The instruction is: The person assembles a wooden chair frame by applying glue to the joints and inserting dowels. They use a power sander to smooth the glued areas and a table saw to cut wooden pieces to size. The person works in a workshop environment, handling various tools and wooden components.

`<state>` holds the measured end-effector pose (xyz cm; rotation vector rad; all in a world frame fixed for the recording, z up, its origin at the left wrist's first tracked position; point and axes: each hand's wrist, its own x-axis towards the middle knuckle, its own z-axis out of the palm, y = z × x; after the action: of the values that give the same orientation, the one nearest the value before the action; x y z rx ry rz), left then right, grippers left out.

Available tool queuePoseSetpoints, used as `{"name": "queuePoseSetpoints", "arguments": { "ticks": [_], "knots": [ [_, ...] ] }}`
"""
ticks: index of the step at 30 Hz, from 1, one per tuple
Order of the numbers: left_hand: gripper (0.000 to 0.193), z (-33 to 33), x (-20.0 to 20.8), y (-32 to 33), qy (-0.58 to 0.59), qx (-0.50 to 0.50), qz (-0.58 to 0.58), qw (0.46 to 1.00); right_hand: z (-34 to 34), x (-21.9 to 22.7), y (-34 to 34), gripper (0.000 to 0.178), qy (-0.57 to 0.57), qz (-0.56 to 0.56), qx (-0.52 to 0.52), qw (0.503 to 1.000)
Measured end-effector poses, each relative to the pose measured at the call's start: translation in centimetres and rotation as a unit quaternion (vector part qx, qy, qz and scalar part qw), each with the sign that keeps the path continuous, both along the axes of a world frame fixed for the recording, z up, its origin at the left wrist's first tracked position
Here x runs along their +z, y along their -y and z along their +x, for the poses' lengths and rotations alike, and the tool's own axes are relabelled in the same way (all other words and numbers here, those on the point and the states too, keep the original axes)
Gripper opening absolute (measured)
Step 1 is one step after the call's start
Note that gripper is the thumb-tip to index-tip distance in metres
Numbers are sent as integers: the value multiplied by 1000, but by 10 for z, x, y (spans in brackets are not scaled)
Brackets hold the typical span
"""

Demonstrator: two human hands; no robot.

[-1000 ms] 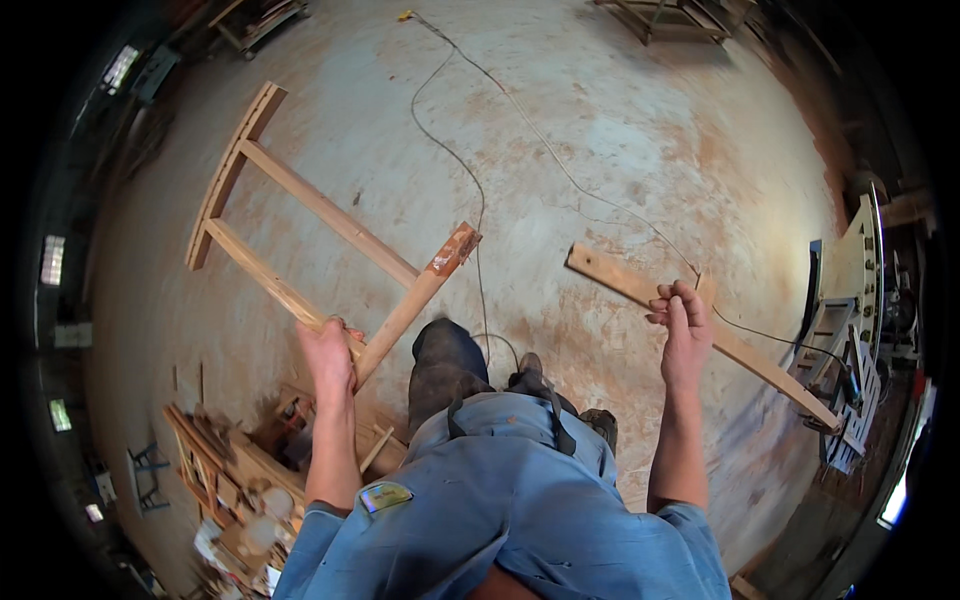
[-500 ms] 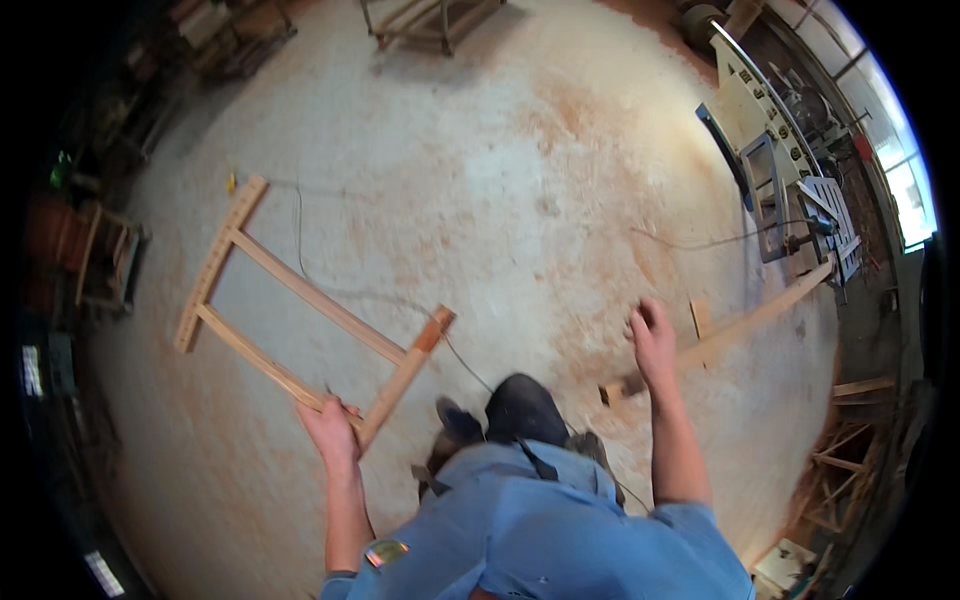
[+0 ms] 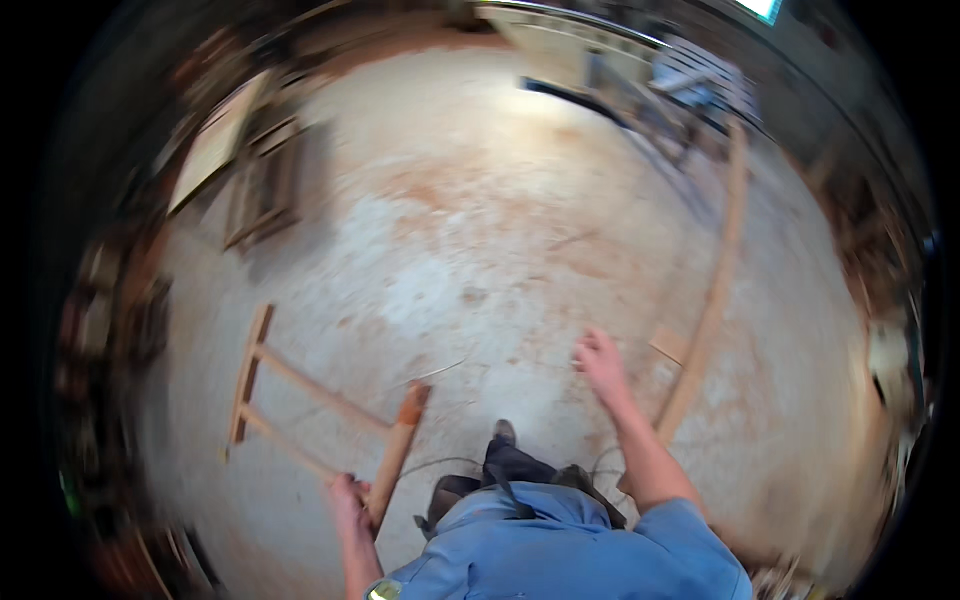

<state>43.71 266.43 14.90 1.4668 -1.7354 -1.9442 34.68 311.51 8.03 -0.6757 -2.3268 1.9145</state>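
My left hand [image 3: 350, 508] is closed round a rail of a wooden frame [image 3: 399, 450], close to where the rail meets the thick near post. Two slim rails join that post to a second post farther left, which has an open gap between the rails. A darker reddish patch shows at the near post's upper end. My right hand [image 3: 598, 365] is held out ahead on the right, its fingers curled in with nothing seen in them. The picture is smeared by motion.
Right of my right arm, a long wooden beam [image 3: 722, 270] runs from a machine [image 3: 590, 55] down toward me. A small wood piece [image 3: 669, 345] lies beside it on the dusty floor. A low wooden stand [image 3: 265, 190] is at the far left. A cable [image 3: 440, 462] crosses near my feet.
My view has swung to the right, and one foot shows forward. The frame, still in my left hand, has come along lower in the view. My right hand stays curled.
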Motion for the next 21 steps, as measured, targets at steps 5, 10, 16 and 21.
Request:
{"name": "queuePoseSetpoints", "arguments": {
  "ticks": [5,10,16,21],
  "knots": [
    [16,16,-55,30,-8,-60,-25,998,28,7,9,56,22,-97,-28,995],
    [11,-26,-60,64,24,-94,-21,995,30,26,-16,56,51,-108,-129,984],
    [11,-140,-131,82,1,-99,41,994,-40,63,-65,55,-28,35,-222,974],
    [11,-246,-145,92,43,-202,19,978,-88,86,-119,60,-7,17,-323,946]
  ]
}}
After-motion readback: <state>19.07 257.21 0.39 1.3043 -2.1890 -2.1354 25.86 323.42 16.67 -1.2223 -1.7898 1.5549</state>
